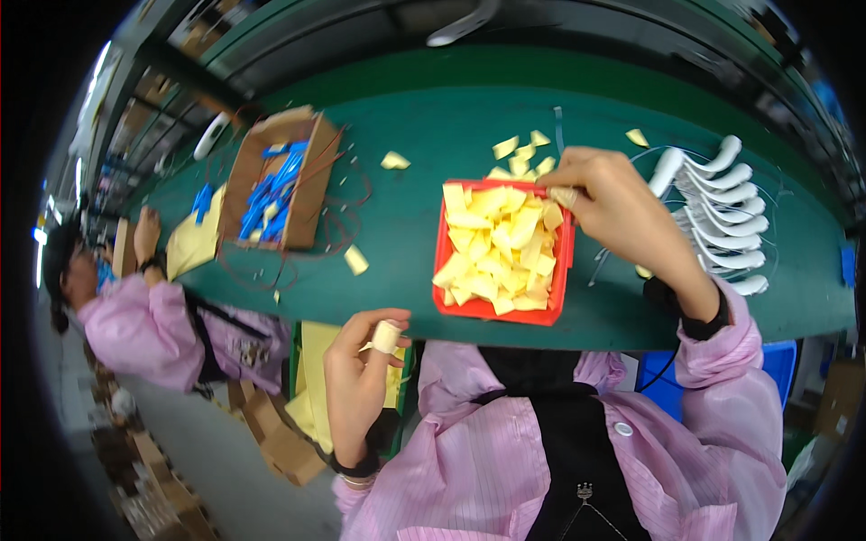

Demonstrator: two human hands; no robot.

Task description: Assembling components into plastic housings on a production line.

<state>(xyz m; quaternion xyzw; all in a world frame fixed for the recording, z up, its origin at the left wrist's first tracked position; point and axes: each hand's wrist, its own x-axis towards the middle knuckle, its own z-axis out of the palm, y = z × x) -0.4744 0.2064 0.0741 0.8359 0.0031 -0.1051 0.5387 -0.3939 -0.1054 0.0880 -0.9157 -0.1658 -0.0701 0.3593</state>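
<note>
A red plastic tray (562, 270) heaped with small cut yellow pieces (501, 243) sits at the front edge of the green table. My right hand (613, 194) grips the tray's far right corner between thumb and fingers; the exact contact is partly hidden. Left of the tray, my left hand (356, 374) hovers just off the table edge, its fingers loosely curved and apart. Around its thumb tip is what looks like a small cream wrap (386, 337). A similar pale covering (564, 196) shows on my right thumb. More loose yellow pieces (519, 165) lie behind the tray.
White curved parts (731, 221) with thin cables stand in a row at the right. A cardboard box (311, 194) of blue parts is at the left, beside tangled red-brown wires. A co-worker in pink (144, 329) reaches onto the table. A blue bin (778, 365) sits below.
</note>
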